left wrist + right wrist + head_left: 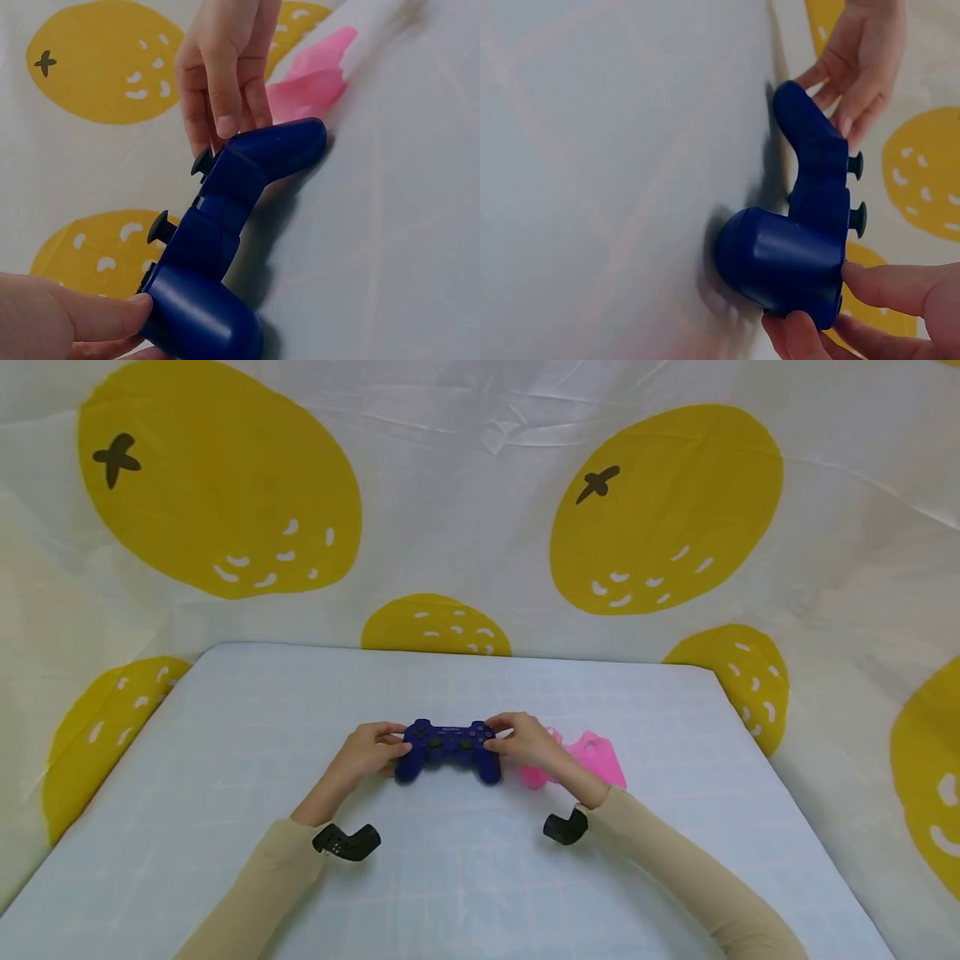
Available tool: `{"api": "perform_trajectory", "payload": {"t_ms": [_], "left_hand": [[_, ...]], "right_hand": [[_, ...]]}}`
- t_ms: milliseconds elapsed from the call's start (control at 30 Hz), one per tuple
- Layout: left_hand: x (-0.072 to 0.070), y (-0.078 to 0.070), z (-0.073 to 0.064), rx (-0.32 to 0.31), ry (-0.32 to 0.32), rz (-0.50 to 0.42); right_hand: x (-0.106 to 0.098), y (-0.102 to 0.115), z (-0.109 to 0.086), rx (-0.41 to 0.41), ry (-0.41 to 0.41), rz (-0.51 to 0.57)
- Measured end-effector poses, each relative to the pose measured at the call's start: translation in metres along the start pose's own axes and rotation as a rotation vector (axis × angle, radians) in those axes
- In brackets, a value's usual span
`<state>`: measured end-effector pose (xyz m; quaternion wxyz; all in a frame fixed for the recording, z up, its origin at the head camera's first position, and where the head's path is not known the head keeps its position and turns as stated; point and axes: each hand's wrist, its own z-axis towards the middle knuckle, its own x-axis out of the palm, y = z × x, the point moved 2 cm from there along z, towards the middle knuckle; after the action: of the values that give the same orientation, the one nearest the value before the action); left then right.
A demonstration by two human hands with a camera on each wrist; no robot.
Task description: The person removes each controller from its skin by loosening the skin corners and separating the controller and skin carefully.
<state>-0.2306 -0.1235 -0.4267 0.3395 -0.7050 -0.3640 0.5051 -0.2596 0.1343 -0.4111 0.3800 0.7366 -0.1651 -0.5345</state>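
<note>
A dark blue game controller (450, 745) with two black thumbsticks is held level between both hands, close over the table. My left hand (369, 747) pinches its left end, the thumb on the top face and the fingers at the side and beneath. At the other end my right hand (523, 742) grips it the same way, thumb on top near the buttons. Both wrist views show the blue grips from the near side, for instance the controller (206, 225) with the thumb (124, 311) at its edge. A shadow lies under it in the right wrist view.
A bright pink controller-shaped cover (596, 758), apparently soft, lies on the table right of the controller, partly hidden behind the right hand and forearm. The table (450, 877) has a pale checked cloth. Behind it hangs a white curtain (457, 485) printed with yellow fruit.
</note>
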Motion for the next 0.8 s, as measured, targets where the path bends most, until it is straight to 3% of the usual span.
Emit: {"api": "perform_trajectory", "payload": {"t_ms": [267,433,633,800], "left_hand": [[-0.004,0.001,-0.003,-0.02,-0.006,-0.021],[-0.002,-0.001,-0.004,-0.014,-0.038,0.02],[0.001,-0.015,-0.012,0.103,-0.214,0.105],[0.009,-0.036,-0.023,0.188,-0.355,0.107]], "right_hand": [[0.003,0.002,0.003,0.022,0.002,0.004],[0.002,0.001,0.0,0.014,-0.01,0.013],[-0.003,0.001,-0.01,0.008,-0.05,0.014],[-0.01,0.0,-0.019,-0.048,-0.068,0.019]]}}
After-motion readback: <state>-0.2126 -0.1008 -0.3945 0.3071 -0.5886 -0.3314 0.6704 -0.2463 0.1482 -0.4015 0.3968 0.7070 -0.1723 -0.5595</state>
